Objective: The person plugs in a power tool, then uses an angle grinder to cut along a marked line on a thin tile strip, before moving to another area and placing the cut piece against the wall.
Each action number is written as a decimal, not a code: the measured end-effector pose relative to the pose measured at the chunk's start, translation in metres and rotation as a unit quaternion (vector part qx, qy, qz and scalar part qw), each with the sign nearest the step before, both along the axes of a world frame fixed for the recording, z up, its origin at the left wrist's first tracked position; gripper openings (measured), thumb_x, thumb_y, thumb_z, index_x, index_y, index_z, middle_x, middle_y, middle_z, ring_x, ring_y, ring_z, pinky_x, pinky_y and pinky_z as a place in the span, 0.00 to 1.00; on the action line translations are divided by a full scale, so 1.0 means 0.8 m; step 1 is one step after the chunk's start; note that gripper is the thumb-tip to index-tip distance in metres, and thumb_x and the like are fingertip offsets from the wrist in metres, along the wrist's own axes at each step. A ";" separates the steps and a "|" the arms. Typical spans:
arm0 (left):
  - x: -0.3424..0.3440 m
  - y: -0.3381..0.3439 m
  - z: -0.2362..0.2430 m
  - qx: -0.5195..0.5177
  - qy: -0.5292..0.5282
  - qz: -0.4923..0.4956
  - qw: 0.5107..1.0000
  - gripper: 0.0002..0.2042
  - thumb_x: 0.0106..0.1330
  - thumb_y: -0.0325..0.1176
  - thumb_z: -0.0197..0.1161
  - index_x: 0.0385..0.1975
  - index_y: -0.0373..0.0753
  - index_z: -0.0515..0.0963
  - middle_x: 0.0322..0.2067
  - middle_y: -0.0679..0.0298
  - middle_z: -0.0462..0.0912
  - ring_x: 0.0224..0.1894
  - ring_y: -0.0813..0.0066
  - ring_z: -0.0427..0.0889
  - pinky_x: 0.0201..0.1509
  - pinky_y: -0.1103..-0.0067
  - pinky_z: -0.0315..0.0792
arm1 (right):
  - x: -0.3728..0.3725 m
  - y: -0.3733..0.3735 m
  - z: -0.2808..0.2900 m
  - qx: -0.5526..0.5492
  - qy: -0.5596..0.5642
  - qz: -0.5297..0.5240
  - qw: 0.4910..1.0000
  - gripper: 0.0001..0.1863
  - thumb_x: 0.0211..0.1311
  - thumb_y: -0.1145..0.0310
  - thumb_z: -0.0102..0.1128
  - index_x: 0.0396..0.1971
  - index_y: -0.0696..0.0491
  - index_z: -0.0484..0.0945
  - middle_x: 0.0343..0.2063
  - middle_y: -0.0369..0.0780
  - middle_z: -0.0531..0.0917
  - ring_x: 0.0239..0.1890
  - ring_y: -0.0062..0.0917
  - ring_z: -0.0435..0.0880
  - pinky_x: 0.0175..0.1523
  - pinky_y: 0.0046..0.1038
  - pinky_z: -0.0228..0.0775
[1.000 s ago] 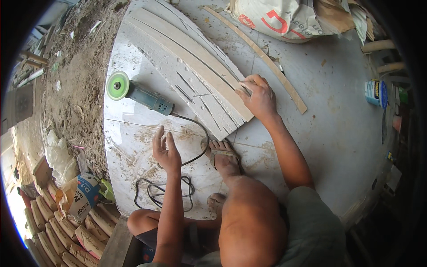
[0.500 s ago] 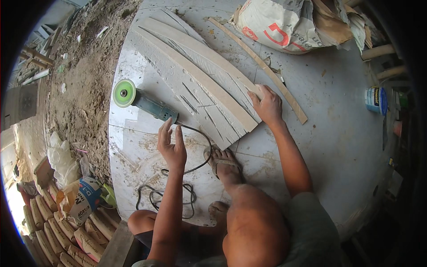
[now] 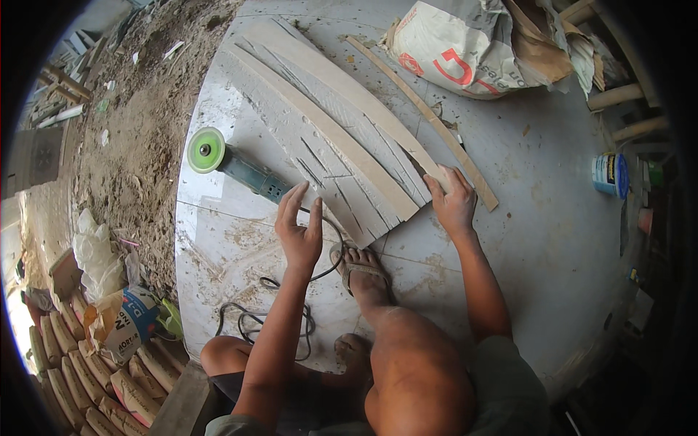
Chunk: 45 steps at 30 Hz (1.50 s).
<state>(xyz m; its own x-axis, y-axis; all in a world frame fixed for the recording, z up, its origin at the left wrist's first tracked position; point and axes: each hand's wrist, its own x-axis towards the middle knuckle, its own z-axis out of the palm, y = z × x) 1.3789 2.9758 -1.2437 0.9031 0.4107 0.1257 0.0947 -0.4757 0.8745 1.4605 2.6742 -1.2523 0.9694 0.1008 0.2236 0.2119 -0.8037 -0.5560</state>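
Note:
My right hand (image 3: 456, 203) pinches the near end of a long beige tile strip (image 3: 356, 94), which lies at a slant over a scored grey slab (image 3: 291, 152). A dark gap shows between that end and the slab's edge. Another beige strip (image 3: 327, 138) lies across the slab to the left. My left hand (image 3: 298, 236) is raised with fingers apart and holds nothing. It is by the rear end of an angle grinder (image 3: 251, 176) with a green disc (image 3: 206, 150), lying on the tiled floor. The grinder's black cord (image 3: 305, 320) curls beneath my left forearm.
A narrow strip (image 3: 429, 120) lies farther right, below a large torn white sack (image 3: 451, 51). A blue-and-white tub (image 3: 610, 175) stands at the right. Rough dirt (image 3: 138, 160) borders the floor on the left, with stacked brown bags (image 3: 94, 378) nearer. My sandalled foot (image 3: 363, 272) is beside the slab's near corner.
My right hand has shifted right and nearer with the strip's end, widening a gap beside the slab. My left hand has moved right, still open. The view has shifted slightly.

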 end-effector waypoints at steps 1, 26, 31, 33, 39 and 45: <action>0.004 -0.001 0.005 0.006 -0.015 -0.022 1.000 0.16 0.68 0.25 0.66 0.54 0.34 0.81 0.51 0.56 0.83 0.52 0.70 0.82 0.56 0.76 0.74 | -0.005 -0.001 0.002 0.004 0.001 -0.006 1.000 0.15 0.64 0.61 0.70 0.44 0.55 0.83 0.35 0.45 0.86 0.35 0.44 0.87 0.38 0.39 0.77; -0.022 -0.016 0.010 0.031 0.006 -0.073 0.997 0.16 0.65 0.25 0.69 0.52 0.34 0.82 0.51 0.50 0.84 0.56 0.55 0.83 0.61 0.69 0.73 | -0.007 -0.059 -0.068 -0.024 0.008 -0.075 0.997 0.16 0.65 0.58 0.68 0.43 0.54 0.84 0.35 0.46 0.86 0.38 0.45 0.86 0.41 0.41 0.76; 0.011 -0.023 0.036 0.076 -0.014 -0.106 0.991 0.17 0.62 0.26 0.70 0.52 0.37 0.82 0.52 0.55 0.84 0.56 0.55 0.81 0.60 0.67 0.73 | -0.016 -0.075 -0.038 -0.003 -0.027 -0.048 0.999 0.14 0.63 0.64 0.69 0.44 0.55 0.83 0.35 0.46 0.85 0.37 0.45 0.86 0.41 0.40 0.75; 0.034 -0.027 0.054 0.114 -0.045 -0.139 0.983 0.19 0.60 0.27 0.71 0.53 0.39 0.81 0.53 0.57 0.83 0.58 0.54 0.79 0.62 0.66 0.73 | -0.020 -0.080 -0.025 0.006 -0.043 -0.038 0.998 0.14 0.62 0.66 0.70 0.44 0.56 0.83 0.35 0.46 0.85 0.37 0.45 0.86 0.41 0.39 0.76; 0.109 -0.018 0.099 0.275 -0.072 -0.219 0.933 0.27 0.62 0.37 0.71 0.62 0.50 0.74 0.65 0.64 0.73 0.70 0.58 0.68 0.76 0.49 0.56 | -0.035 -0.079 0.004 0.026 -0.076 0.009 0.997 0.14 0.60 0.72 0.71 0.45 0.60 0.82 0.34 0.48 0.84 0.36 0.46 0.86 0.38 0.39 0.77; 0.173 -0.013 0.135 0.469 -0.083 -0.306 0.824 0.38 0.62 0.48 0.70 0.73 0.62 0.62 0.77 0.71 0.56 0.80 0.68 0.48 0.82 0.45 0.32 | -0.040 -0.094 0.024 -0.001 -0.149 0.048 0.988 0.17 0.57 0.74 0.73 0.46 0.59 0.82 0.33 0.47 0.83 0.34 0.44 0.85 0.37 0.38 0.76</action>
